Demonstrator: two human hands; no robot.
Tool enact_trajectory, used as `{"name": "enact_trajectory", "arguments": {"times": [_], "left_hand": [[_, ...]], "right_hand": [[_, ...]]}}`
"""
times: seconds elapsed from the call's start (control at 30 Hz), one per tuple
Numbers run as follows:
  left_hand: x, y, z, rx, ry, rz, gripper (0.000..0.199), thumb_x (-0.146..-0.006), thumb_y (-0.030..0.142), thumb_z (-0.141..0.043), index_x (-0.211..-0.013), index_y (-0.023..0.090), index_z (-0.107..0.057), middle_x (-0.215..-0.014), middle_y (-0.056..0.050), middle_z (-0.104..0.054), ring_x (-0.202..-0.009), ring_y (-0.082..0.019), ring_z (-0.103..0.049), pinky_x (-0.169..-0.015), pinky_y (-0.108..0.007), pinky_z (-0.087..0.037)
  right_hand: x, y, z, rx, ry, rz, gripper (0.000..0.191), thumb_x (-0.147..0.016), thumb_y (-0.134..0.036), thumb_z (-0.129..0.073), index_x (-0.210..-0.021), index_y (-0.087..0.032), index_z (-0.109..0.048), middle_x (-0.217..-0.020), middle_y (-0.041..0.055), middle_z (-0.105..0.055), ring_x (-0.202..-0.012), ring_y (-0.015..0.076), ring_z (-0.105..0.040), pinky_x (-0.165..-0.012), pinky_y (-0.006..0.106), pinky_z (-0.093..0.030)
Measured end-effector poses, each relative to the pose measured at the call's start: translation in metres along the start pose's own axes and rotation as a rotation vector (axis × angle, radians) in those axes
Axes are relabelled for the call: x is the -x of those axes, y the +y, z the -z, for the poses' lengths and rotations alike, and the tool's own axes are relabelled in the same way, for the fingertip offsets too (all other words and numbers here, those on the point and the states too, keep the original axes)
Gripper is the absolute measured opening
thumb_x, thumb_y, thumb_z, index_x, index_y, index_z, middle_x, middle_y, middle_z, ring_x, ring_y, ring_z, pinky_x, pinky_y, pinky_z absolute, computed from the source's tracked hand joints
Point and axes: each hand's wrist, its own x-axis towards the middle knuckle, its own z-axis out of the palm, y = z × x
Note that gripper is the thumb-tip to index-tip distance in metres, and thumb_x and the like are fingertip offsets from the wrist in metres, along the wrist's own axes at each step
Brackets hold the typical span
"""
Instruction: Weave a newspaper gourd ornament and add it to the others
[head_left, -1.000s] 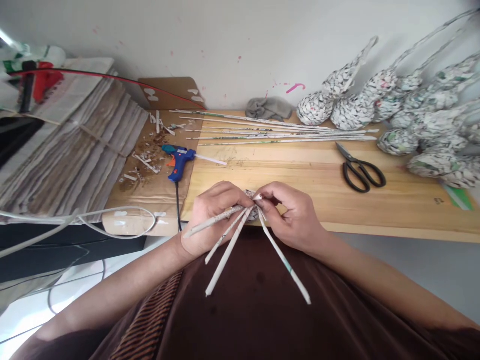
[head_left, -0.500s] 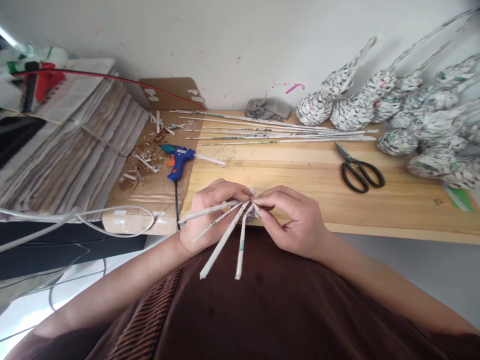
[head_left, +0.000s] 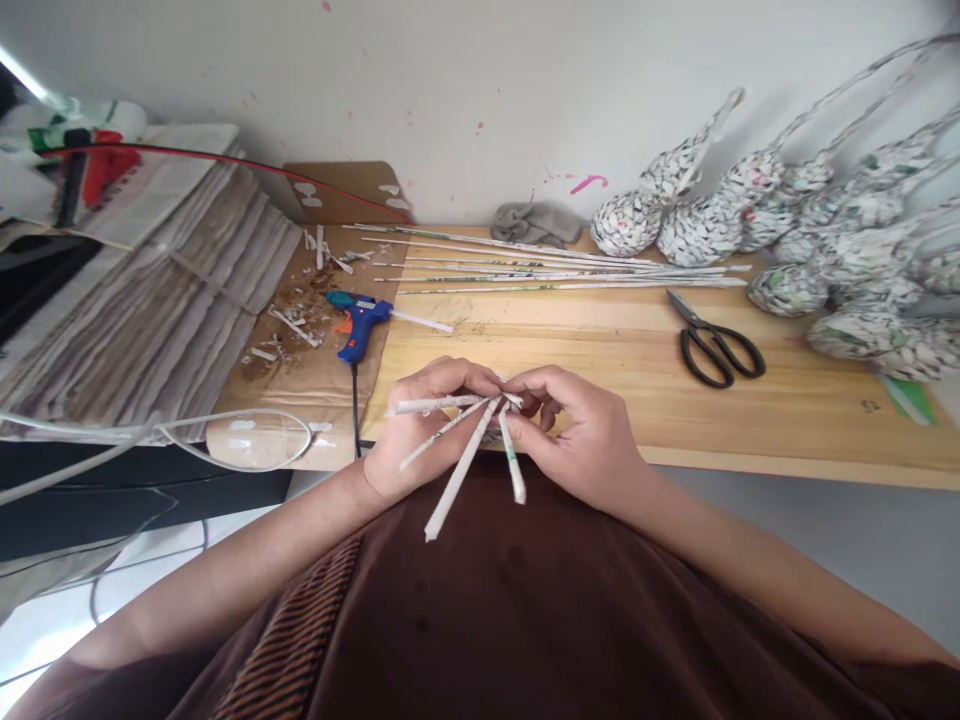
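Observation:
Near the table's front edge, my two hands meet around a small bundle of rolled newspaper sticks (head_left: 463, 472). Several sticks fan out from one point toward my body, one of them with a green patch. My left hand (head_left: 431, 415) is closed on the bundle from the left. On the other side, my right hand (head_left: 581, 430) is closed with its thumb and fingers at the spot where the sticks come together. A woven paper part beneath this joint is mostly hidden by my fingers.
A blue glue gun (head_left: 361, 325) lies left on cardboard beside paper scraps (head_left: 296, 325). Black-handled scissors (head_left: 716, 345) lie right. Long paper sticks (head_left: 540, 265) and a grey cloth (head_left: 536, 224) lie behind. Woven paper gourds (head_left: 697, 225) crowd the right; stacked newspapers (head_left: 187, 270) stand left.
The fanned sticks have swung to the right and the green-marked one now points down to the right. My right hand's fingers have curled in closer around the joint.

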Motion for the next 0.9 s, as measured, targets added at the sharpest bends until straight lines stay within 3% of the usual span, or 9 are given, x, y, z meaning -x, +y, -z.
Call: {"name": "enact_trajectory", "arguments": {"times": [0.2, 0.33, 0.53, 0.77, 0.9], "left_hand": [[-0.004, -0.013, 0.005, -0.210, -0.016, -0.101, 0.012, -0.085, 0.022, -0.076, -0.096, 0.019, -0.074, -0.094, -0.005, -0.076, -0.088, -0.019, -0.071, -0.081, -0.031, -0.056], [-0.003, -0.013, 0.004, -0.192, -0.014, -0.123, 0.013, -0.085, 0.022, -0.076, -0.097, 0.018, -0.073, -0.094, -0.006, -0.077, -0.086, -0.019, -0.072, -0.079, -0.031, -0.058], [0.002, -0.014, 0.003, -0.174, 0.054, -0.127, 0.013, -0.084, 0.023, -0.078, -0.094, 0.018, -0.074, -0.089, -0.004, -0.076, -0.081, -0.017, -0.072, -0.073, -0.028, -0.059], [0.005, -0.018, 0.011, -0.140, -0.003, -0.127, 0.014, -0.086, 0.022, -0.076, -0.099, 0.019, -0.076, -0.098, -0.007, -0.079, -0.092, -0.020, -0.074, -0.084, -0.032, -0.060], [0.008, -0.019, 0.012, -0.118, -0.018, -0.129, 0.015, -0.083, 0.021, -0.078, -0.098, 0.019, -0.076, -0.099, -0.007, -0.079, -0.092, -0.021, -0.075, -0.089, -0.034, -0.060]], "right_hand": [[0.000, 0.009, -0.006, 0.018, 0.027, -0.022, 0.007, -0.092, -0.020, -0.063, -0.096, -0.019, -0.069, -0.087, 0.0048, -0.075, -0.070, 0.0152, -0.068, -0.067, 0.028, -0.053], [-0.006, 0.009, -0.003, -0.001, 0.038, 0.041, 0.007, -0.092, -0.016, -0.061, -0.094, -0.019, -0.067, -0.089, 0.0048, -0.075, -0.078, 0.0168, -0.070, -0.072, 0.028, -0.055], [-0.022, 0.006, 0.005, 0.067, -0.064, 0.154, 0.009, -0.092, -0.012, -0.060, -0.089, -0.019, -0.066, -0.085, 0.0043, -0.073, -0.078, 0.0169, -0.069, -0.074, 0.028, -0.053], [-0.020, 0.006, 0.004, -0.074, -0.129, -0.003, 0.008, -0.093, -0.015, -0.061, -0.088, -0.018, -0.068, -0.085, 0.0039, -0.075, -0.076, 0.0162, -0.070, -0.068, 0.025, -0.052], [-0.016, 0.004, 0.005, -0.065, -0.125, -0.019, 0.008, -0.093, -0.016, -0.062, -0.089, -0.019, -0.068, -0.085, 0.0036, -0.076, -0.074, 0.0164, -0.070, -0.068, 0.026, -0.052]]}}
